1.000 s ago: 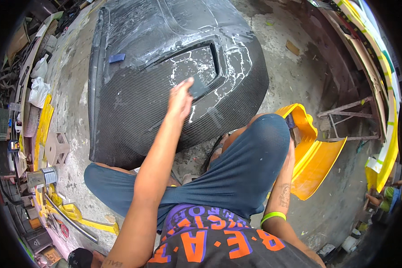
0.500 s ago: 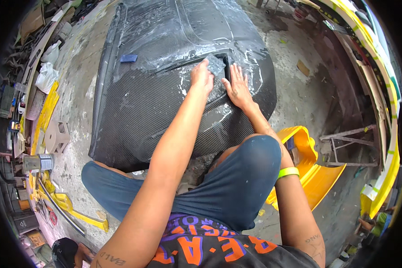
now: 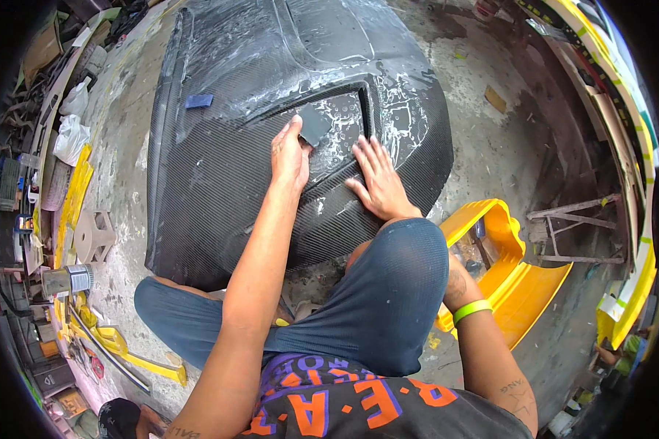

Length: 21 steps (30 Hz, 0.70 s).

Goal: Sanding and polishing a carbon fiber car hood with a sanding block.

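Observation:
A black carbon-fibre car hood (image 3: pixel 198 183) lies in front of me, its far half wet and smeared with whitish residue. My left hand (image 3: pixel 291 159) pinches a dark grey sheet of sandpaper (image 3: pixel 314 126) between thumb and fingers, over the left part of the recessed vent. Water droplets and suds cover the vent floor (image 3: pixel 342 132) beside the sheet. My right hand (image 3: pixel 382 184) rests on the hood at the vent's near right edge, fingers spread and holding nothing. A small blue block (image 3: pixel 199 101) sits on the hood's left side.
Yellow bodywork pieces (image 3: pixel 542 293) stand on the floor to the right, near a metal stand (image 3: pixel 575 227). At left are a plastic stool (image 3: pixel 94 235), a metal can (image 3: pixel 69 280) and yellow strips (image 3: pixel 146 364). Another person's head (image 3: pixel 118 418) shows at bottom left.
My left hand has drawn the sandpaper leftward and nearer, away from the vent's far right corner. My right hand has slid nearer along the hood, off the vent's right side.

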Available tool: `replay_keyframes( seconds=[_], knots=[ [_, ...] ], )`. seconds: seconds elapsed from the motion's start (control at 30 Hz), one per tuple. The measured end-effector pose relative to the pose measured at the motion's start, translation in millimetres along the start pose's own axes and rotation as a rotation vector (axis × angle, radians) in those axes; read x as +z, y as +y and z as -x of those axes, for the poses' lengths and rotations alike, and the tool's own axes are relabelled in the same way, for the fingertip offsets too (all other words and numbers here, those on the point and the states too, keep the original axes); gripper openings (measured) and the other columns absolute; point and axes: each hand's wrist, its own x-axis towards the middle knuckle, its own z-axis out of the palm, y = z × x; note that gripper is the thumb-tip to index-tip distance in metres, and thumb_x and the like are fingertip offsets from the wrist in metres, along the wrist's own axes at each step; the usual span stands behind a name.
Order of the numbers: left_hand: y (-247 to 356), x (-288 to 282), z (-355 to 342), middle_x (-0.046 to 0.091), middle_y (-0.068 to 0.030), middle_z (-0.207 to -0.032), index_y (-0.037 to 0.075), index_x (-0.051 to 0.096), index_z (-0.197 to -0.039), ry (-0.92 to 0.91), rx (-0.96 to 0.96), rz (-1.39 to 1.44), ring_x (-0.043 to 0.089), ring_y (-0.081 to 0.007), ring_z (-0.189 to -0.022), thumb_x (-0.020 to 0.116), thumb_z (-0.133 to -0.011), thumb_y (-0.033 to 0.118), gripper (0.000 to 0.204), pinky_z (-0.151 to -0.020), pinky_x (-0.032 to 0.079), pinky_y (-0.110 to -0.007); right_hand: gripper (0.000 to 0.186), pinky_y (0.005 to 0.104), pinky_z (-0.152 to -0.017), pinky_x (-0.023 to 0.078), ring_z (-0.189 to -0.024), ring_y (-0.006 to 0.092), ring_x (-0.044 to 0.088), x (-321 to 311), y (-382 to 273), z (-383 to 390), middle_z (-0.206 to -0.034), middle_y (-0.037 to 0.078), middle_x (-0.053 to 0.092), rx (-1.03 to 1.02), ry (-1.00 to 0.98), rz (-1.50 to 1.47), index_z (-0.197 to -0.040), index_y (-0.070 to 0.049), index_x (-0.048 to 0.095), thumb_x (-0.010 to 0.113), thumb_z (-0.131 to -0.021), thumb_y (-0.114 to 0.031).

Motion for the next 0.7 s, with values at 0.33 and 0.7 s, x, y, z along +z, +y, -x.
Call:
replay_keyframes(
  seconds=[0.33,0.7],
  knots=[
    [-12,-15,49,0.067,-0.01,-0.113,0.001,0.061,-0.125,-0.109,-0.078,0.001,0.069,-0.0247,-0.101,0.062,-0.106,0.022,0.028,-0.076,0.066,-0.046,0.082,0.0602,-0.127,0.014,-0.16,0.0357,0.018,-34,22,24,-0.172,0.017,0.024,0.156,-0.121,0.125,-0.163,-0.005,0.029,0.054,-0.103,-0.054],
    [-63,-9,47,0.07,-0.0255,-0.122,0.0,0.058,-0.139,-0.45,0.823,-1.457,0.069,-0.0421,-0.111,0.058,-0.099,0.002,0.04,-0.1,0.053,-0.048,0.07,0.068,-0.124,0.011,-0.16,0.0399,0.017,-44,86,-8,-0.173,0.012,0.024,0.299,-0.081,0.065,-0.164,-0.015,0.033,0.047,-0.107,-0.053]
  ],
)
